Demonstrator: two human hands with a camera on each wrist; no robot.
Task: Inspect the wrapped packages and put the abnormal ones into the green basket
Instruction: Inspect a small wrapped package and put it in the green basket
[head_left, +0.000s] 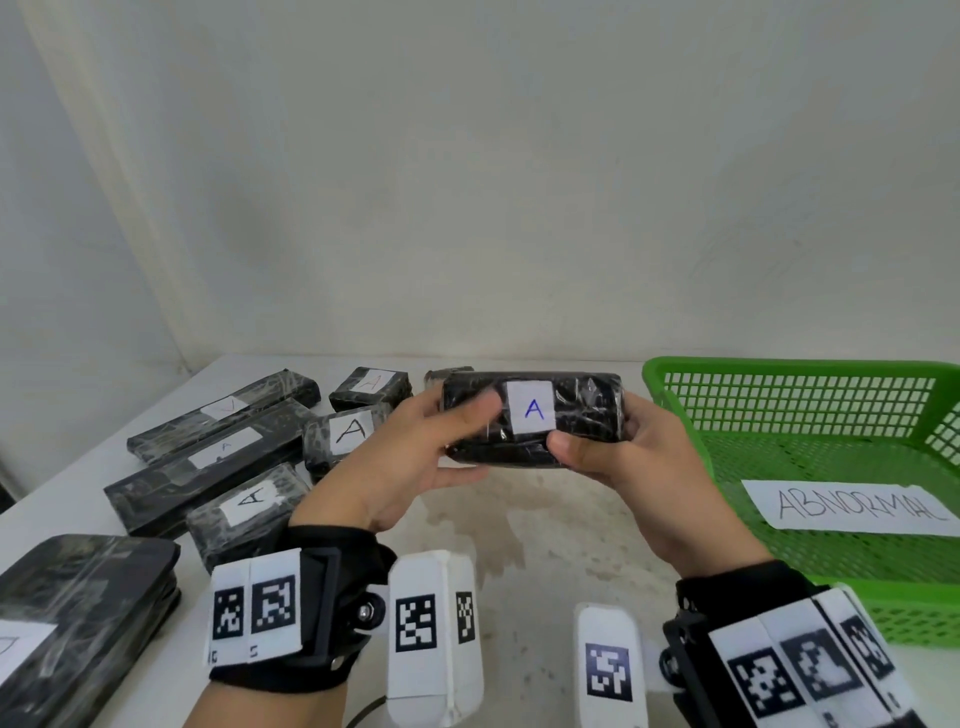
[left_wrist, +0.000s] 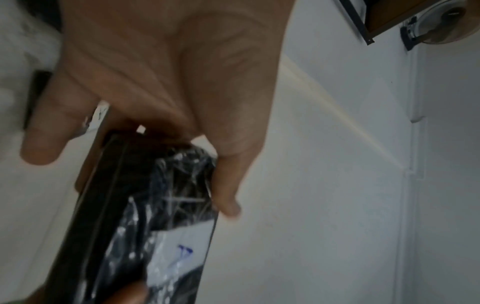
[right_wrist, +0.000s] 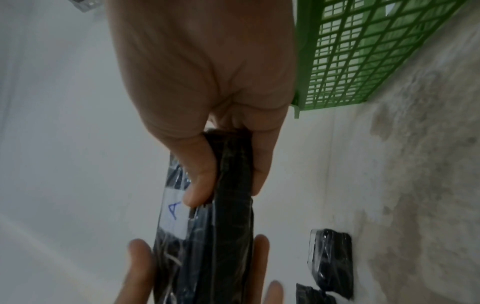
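Now | left hand fingers curled on package | right hand fingers pinching its other end

The basket stands on the table at the right, with a paper sign inside it. Left of the basket, above the table, both hands hold one package. Farther left, other packages lie clustered on the table.

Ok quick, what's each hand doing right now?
Left hand: grips the left end of the wrapped package labelled A.
Right hand: pinches its right end, thumb near the label.
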